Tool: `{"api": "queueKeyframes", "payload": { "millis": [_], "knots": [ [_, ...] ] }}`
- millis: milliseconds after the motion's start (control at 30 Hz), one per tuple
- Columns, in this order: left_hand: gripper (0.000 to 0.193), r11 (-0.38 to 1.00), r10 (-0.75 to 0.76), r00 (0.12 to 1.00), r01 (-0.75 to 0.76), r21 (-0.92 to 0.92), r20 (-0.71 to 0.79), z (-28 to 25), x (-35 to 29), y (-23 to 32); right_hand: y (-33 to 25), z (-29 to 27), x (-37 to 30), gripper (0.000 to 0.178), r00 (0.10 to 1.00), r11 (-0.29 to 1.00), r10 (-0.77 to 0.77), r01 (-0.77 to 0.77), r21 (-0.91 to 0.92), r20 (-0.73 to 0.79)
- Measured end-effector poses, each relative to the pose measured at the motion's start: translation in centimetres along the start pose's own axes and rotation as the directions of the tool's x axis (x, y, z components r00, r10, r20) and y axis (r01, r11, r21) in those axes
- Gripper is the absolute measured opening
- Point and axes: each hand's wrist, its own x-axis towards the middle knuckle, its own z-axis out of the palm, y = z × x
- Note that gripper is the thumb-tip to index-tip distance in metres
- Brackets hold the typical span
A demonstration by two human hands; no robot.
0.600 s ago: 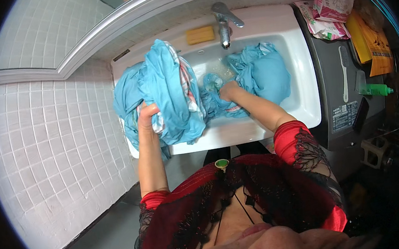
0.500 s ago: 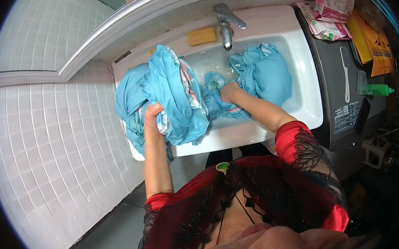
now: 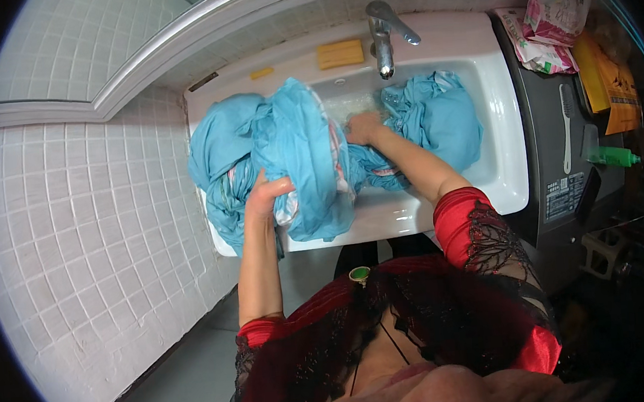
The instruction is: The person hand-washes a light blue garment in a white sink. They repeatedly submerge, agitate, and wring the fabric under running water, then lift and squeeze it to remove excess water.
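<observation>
A large light-blue cloth (image 3: 297, 150) with a white and red patterned side is bunched over the left part of the white sink (image 3: 503, 179) and hangs over its front edge. My left hand (image 3: 267, 196) grips a fold of it near that edge, thumb on top, the other fingers hidden under the fabric. Down in the basin, my right hand (image 3: 366, 127) is closed at the wet middle stretch of the cloth, beside the water; its fingertips are hidden. The rest of the cloth lies in the water on the right, puffed up.
Above the basin stands a chrome faucet (image 3: 383, 41). A yellow soap bar (image 3: 340, 54) and a smaller yellow piece (image 3: 261, 73) lie on the ledge. To the right, a dark-grey appliance top holds a white brush (image 3: 567, 129), a green bottle (image 3: 613, 155) and pink-white packets (image 3: 538, 40).
My right hand has moved slightly away from me, toward the back of the basin. My left hand has turned, its thumb now pointing right across the cloth. The view has shifted a little.
</observation>
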Motion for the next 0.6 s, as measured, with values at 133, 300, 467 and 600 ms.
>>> {"api": "queueKeyframes", "payload": {
  "millis": [133, 300, 467, 600],
  "knots": [
    [0.078, 0.979, -0.092, 0.981, 0.057, 0.197, 0.173, 1.1, 3.0, 1.2, 2.5, 4.1, 1.7, 0.059, 0.983, 0.993, -0.023, 0.001, 0.119, 0.180],
    [0.077, 0.823, 0.087, 0.914, -0.290, 0.489, 0.395, 3.1, 8.5, -2.3, 3.3, 5.7, -1.3, 0.064, 0.968, 0.961, -0.160, 0.197, 0.193, -0.193],
    [0.059, 0.908, -0.291, 0.926, 0.188, 0.374, 0.242, 2.6, 10.1, -7.8, 3.3, 4.0, -5.7, 0.060, 0.813, 0.911, -0.287, 0.395, 0.118, -0.506],
    [0.048, 0.836, -0.542, 0.822, 0.506, 0.211, 0.177, 1.0, 10.1, -10.5, 4.9, 3.0, -6.7, 0.039, 0.877, 0.696, 0.085, 0.288, 0.658, -0.473]
  ]
}}
